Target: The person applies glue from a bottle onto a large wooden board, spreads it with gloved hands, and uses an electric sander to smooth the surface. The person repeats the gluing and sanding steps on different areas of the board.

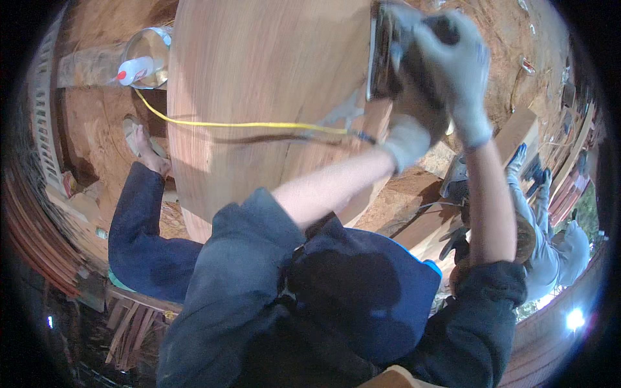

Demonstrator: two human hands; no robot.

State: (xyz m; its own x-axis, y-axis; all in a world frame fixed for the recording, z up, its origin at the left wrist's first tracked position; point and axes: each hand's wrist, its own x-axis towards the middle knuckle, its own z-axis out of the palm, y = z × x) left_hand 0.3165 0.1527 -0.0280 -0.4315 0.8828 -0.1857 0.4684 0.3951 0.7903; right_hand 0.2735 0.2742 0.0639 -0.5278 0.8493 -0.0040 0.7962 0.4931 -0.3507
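A power sander (381,55), blurred by motion, rests on a broad reddish-brown wooden slab (265,64), at its far right edge. My right hand (462,74), in a grey work glove, is closed around the dark upper part of the sander. At the tool's near end is my gloved left hand (409,141), closed on it beside the cord's entry. The tool's body hides most of the left fingers. From there a yellow power cord (246,124) runs left across the slab and over its edge.
Left of the slab stand a round metal tin (150,48) and a white bottle with a red tip (137,70). A seated person's sandalled foot (145,145) is close to the slab's left edge. At right, another person in blue-grey gloves (516,161) works by a wooden beam (517,129).
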